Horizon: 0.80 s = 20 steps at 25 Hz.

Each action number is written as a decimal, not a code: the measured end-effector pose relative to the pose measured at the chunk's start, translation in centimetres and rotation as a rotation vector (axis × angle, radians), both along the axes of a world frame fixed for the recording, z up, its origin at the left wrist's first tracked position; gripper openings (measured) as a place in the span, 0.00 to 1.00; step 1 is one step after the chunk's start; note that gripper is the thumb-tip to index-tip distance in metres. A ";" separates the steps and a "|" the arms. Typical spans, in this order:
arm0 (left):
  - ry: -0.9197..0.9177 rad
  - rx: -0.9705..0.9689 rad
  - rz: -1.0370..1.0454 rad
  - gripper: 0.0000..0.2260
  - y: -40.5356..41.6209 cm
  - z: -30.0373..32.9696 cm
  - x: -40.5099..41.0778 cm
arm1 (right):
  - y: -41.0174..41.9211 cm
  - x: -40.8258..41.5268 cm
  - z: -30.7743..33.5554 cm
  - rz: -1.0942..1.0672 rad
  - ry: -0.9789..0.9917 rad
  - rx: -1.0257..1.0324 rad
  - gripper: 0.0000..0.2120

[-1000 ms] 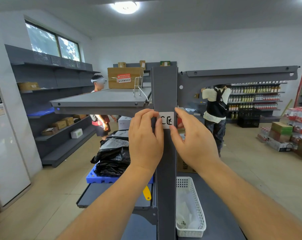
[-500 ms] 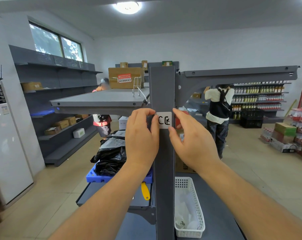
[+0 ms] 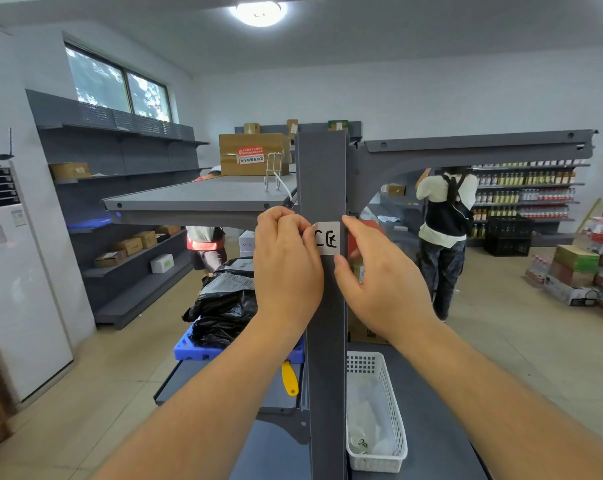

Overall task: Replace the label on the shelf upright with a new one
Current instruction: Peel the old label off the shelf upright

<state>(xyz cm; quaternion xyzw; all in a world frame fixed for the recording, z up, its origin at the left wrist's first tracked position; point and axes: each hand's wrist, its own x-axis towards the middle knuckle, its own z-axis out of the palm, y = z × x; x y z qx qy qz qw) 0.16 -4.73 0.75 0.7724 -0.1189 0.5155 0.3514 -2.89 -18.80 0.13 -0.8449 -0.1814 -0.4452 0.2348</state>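
Here, left hand (image 3: 288, 268) pinches label (image 3: 327, 238) edge on upright (image 3: 322, 174); right hand (image 3: 379, 282) spread.

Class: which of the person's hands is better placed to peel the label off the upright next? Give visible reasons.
Left. The left hand already has its fingers at the label's lifted left corner; the right hand only rests open beside the upright.

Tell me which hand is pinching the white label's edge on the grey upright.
The left hand: its fingertips pinch the white paper label at its left edge, while the right hand stays open beside the grey steel upright.
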 end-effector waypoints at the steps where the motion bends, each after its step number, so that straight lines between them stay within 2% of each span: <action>1: 0.006 0.009 0.008 0.05 -0.1 -0.2 -0.2 | 0.0 0.0 0.0 0.001 0.002 -0.003 0.26; 9: 0.001 0.102 -0.024 0.04 -0.2 -2.1 -1.1 | -0.6 -0.1 -0.1 -0.010 0.016 -0.016 0.26; 14: 0.016 0.159 -0.083 0.08 0.3 -3.6 -1.5 | -1.1 0.1 -0.4 0.023 0.024 0.038 0.21; 20: 0.096 0.188 -0.123 0.05 0.7 -5.6 -2.2 | -1.8 -0.3 -0.7 0.042 0.027 0.066 0.17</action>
